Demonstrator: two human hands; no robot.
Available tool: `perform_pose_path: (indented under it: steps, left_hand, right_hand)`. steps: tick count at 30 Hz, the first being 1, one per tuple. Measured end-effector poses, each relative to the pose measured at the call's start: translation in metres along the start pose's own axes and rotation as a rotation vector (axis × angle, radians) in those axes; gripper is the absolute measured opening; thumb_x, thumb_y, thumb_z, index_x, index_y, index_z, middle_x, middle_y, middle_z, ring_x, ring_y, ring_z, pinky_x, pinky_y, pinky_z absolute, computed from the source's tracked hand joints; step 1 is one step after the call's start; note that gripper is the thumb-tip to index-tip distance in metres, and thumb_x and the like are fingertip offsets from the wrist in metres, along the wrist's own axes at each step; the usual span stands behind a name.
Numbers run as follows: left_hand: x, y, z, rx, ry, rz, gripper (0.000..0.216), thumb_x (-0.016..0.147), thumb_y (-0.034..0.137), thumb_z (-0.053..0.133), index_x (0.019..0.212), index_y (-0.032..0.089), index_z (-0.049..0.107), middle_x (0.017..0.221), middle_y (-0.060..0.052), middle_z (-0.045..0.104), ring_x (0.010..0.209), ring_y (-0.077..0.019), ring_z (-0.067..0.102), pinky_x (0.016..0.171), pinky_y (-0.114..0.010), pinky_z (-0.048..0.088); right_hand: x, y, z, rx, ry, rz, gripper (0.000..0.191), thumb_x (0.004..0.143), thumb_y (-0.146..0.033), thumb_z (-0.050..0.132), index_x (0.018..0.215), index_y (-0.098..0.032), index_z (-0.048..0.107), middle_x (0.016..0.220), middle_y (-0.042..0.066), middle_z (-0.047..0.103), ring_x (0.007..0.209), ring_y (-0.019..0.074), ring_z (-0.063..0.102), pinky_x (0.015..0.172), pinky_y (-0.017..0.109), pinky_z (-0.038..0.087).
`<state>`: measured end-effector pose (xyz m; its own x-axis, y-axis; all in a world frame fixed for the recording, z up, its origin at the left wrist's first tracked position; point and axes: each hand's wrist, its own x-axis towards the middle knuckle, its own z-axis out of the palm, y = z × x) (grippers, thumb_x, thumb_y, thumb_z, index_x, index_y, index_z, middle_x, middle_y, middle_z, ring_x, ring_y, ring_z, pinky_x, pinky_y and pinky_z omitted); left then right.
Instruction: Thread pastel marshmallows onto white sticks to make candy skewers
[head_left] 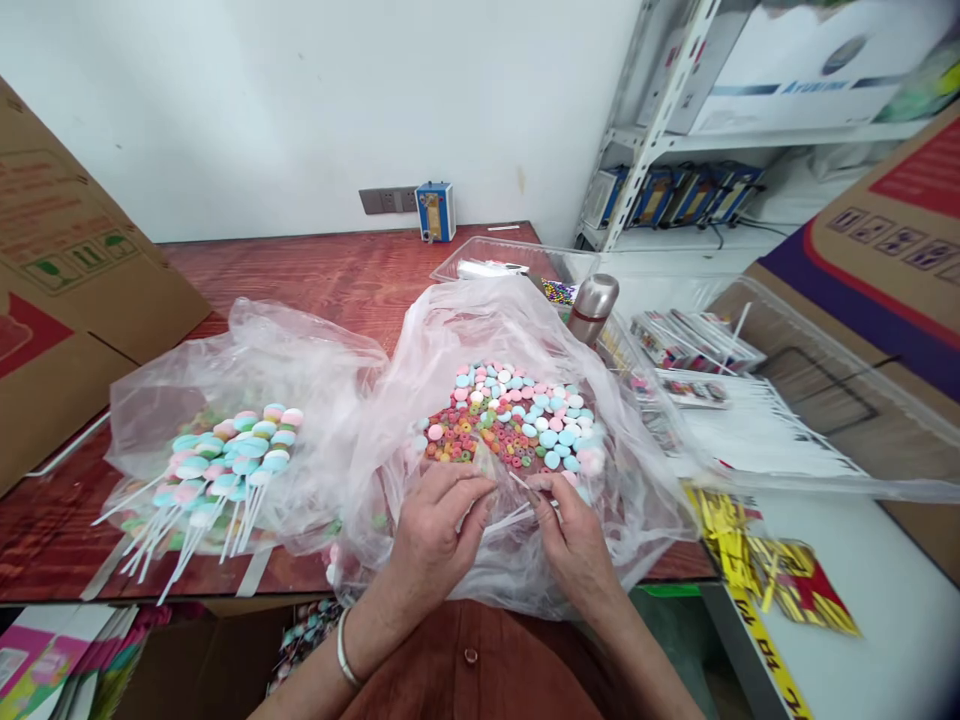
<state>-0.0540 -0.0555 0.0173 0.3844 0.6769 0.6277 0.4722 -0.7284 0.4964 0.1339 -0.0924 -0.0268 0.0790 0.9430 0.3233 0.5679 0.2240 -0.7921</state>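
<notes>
My right hand pinches a thin white stick, its end pointing left toward my other hand. Close by on the left, my left hand has thumb and fingertips brought together; what lies between them is hidden. Both are over an opened clear plastic bag. Inside it lie pink, blue and white round candies and small coloured ring-shaped candies. More white sticks rest on the plastic between my hands. To the left, a pile of candies on sticks sits on another clear bag.
A steel flask stands behind the bag at right. Clear plastic trays hold white sticks and small packets. Cardboard boxes flank the red wooden table. Yellow packaging lies at right. A blue device stands by the wall.
</notes>
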Motion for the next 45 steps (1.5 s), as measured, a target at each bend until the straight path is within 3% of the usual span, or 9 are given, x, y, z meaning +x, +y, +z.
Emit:
perform_pose_path:
  steps: [16, 19, 21, 23, 26, 30, 35, 40, 45]
  left_hand:
    - [0.034, 0.008, 0.032, -0.057, -0.105, 0.094, 0.031, 0.091, 0.010, 0.057, 0.121, 0.017, 0.062, 0.107, -0.007, 0.071, 0.101, -0.0173, 0.064, 0.091, -0.030, 0.053]
    - [0.049, 0.000, 0.031, -0.041, -0.097, 0.048, 0.031, 0.093, 0.012, 0.056, 0.122, 0.018, 0.062, 0.110, -0.008, 0.071, 0.103, -0.0181, 0.064, 0.091, -0.031, 0.052]
    - [0.065, -0.009, 0.032, -0.027, -0.130, -0.018, 0.027, 0.094, 0.013, 0.053, 0.117, 0.019, 0.065, 0.109, -0.008, 0.071, 0.101, -0.0183, 0.065, 0.089, -0.031, 0.052]
    - [0.082, -0.018, 0.039, -0.011, -0.248, -0.055, 0.024, 0.094, 0.012, 0.052, 0.109, 0.019, 0.069, 0.104, -0.007, 0.071, 0.097, -0.0182, 0.066, 0.085, -0.030, 0.052]
    - [0.099, -0.029, 0.059, 0.051, -0.504, -0.037, 0.024, 0.093, 0.010, 0.050, 0.092, 0.019, 0.073, 0.093, -0.006, 0.070, 0.088, -0.0187, 0.065, 0.078, -0.029, 0.050]
    - [0.100, -0.038, 0.091, 0.167, -0.698, -0.036, 0.023, 0.090, 0.009, 0.051, 0.077, 0.017, 0.069, 0.083, -0.006, 0.065, 0.079, -0.0194, 0.062, 0.073, -0.030, 0.048]
    - [0.091, -0.048, 0.108, 0.277, -0.616, -0.062, 0.010, 0.088, 0.013, 0.056, 0.087, 0.016, 0.066, 0.098, -0.009, 0.065, 0.098, -0.0238, 0.059, 0.086, -0.035, 0.046]
    - [0.090, -0.054, 0.113, 0.217, -0.642, -0.111, 0.007, 0.085, 0.014, 0.059, 0.082, 0.016, 0.066, 0.092, -0.010, 0.065, 0.092, -0.0246, 0.059, 0.085, -0.037, 0.046]
    - [0.092, -0.056, 0.109, 0.038, -0.525, -0.224, 0.014, 0.087, 0.013, 0.055, 0.086, 0.016, 0.068, 0.088, -0.009, 0.067, 0.091, -0.0233, 0.060, 0.084, -0.038, 0.047]
  right_hand:
    - [-0.001, 0.014, -0.011, 0.300, 0.092, 0.197, 0.013, 0.096, -0.032, 0.053, 0.097, -0.022, 0.062, 0.092, 0.002, 0.066, 0.087, 0.0179, 0.062, 0.080, 0.029, 0.047]
    - [0.005, 0.010, -0.020, 0.517, 0.306, 0.283, 0.012, 0.094, -0.034, 0.057, 0.094, -0.024, 0.061, 0.089, 0.000, 0.067, 0.081, 0.0159, 0.063, 0.078, 0.030, 0.049]
    - [0.011, 0.007, -0.032, 0.728, 0.518, 0.363, 0.012, 0.092, -0.037, 0.059, 0.093, -0.025, 0.058, 0.082, -0.003, 0.064, 0.063, 0.0108, 0.058, 0.062, 0.024, 0.048]
    - [0.017, 0.006, -0.045, 0.867, 0.612, 0.451, 0.018, 0.086, -0.041, 0.066, 0.092, -0.025, 0.058, 0.070, -0.007, 0.059, 0.046, 0.0060, 0.045, 0.045, 0.018, 0.035]
    - [0.019, 0.011, -0.057, 0.845, 0.548, 0.551, 0.027, 0.079, -0.046, 0.072, 0.088, -0.023, 0.061, 0.061, -0.009, 0.052, 0.040, 0.0043, 0.033, 0.038, 0.017, 0.023]
    - [0.014, 0.024, -0.048, 0.429, 0.301, 0.555, 0.029, 0.087, -0.050, 0.058, 0.085, -0.021, 0.061, 0.065, -0.004, 0.059, 0.051, 0.0106, 0.047, 0.047, 0.022, 0.036]
    - [0.024, 0.030, -0.019, -0.035, 0.138, 0.489, 0.013, 0.083, -0.031, 0.058, 0.074, -0.022, 0.056, 0.072, 0.001, 0.060, 0.070, 0.0181, 0.056, 0.066, 0.028, 0.041]
    - [0.039, 0.032, 0.000, -0.089, 0.161, 0.506, 0.008, 0.078, -0.015, 0.060, 0.080, -0.023, 0.056, 0.090, 0.005, 0.059, 0.073, 0.0177, 0.055, 0.066, 0.028, 0.037]
    - [0.039, 0.043, -0.014, 0.077, 0.172, 0.474, 0.011, 0.084, -0.030, 0.060, 0.077, -0.022, 0.059, 0.086, 0.003, 0.057, 0.078, 0.0185, 0.055, 0.069, 0.028, 0.042]
